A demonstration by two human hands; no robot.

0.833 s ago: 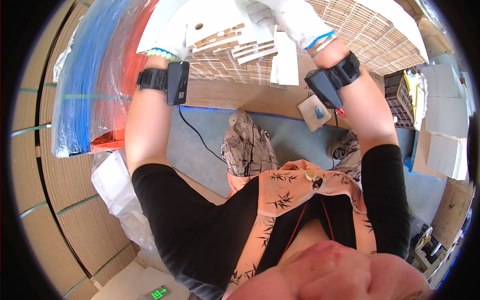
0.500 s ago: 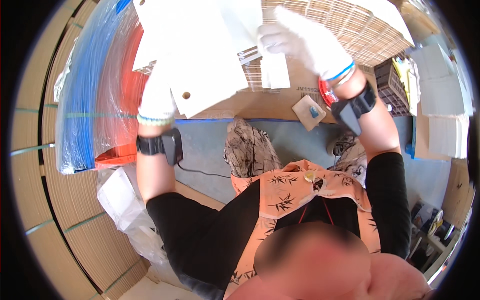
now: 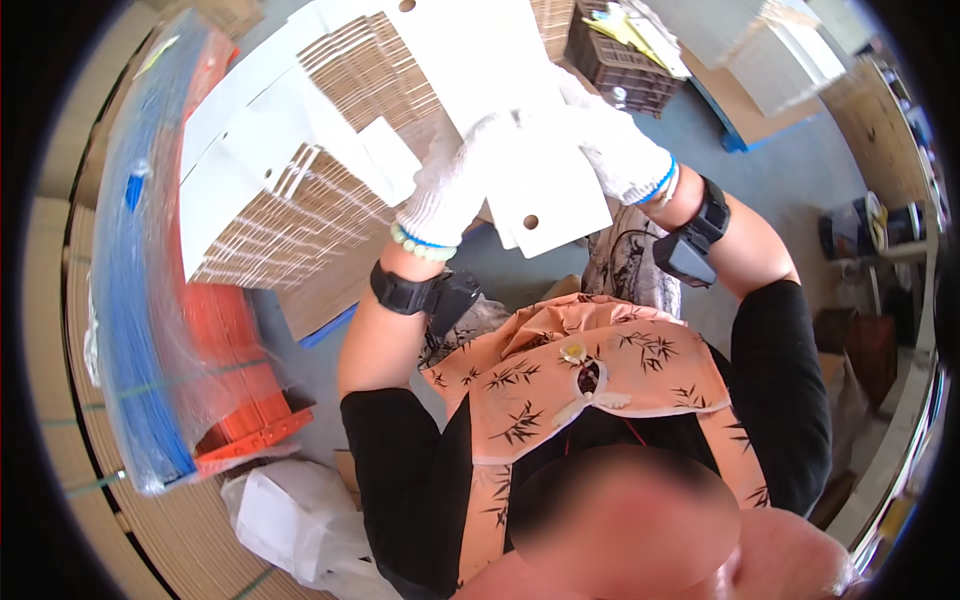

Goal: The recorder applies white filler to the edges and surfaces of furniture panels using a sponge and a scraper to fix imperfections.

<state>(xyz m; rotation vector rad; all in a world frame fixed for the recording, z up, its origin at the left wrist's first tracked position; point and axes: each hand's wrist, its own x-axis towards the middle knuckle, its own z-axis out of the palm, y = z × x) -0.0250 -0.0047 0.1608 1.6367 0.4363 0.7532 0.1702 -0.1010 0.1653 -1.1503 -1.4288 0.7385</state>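
A flat white cardboard sheet [image 3: 558, 205] with round holes near its ends is up in front of me, held between both gloved hands. My left hand [image 3: 468, 165], in a white knitted glove, is closed on its left side. On the opposite edge, my right hand [image 3: 618, 150] grips the sheet, its fingertips partly lost against the white. A second edge shows just under the sheet's near end, so there may be more than one layer. To the left of the hands stands a stack of white-faced cardboard pieces [image 3: 250, 130] with brown edges.
Plastic-wrapped blue bundles [image 3: 140, 330] and red ones [image 3: 222, 330] stand at the left, beside tied stacks of brown cardboard [image 3: 60, 300]. A brown crate [image 3: 625, 70] sits beyond my right hand. A white plastic bag [image 3: 285, 520] lies lower left; a shelf [image 3: 890, 250] is at right.
The sheet has come off the stack area and moved right, toward my body. My right hand has joined the left on it. The view has turned, so the stacks now lie further left.
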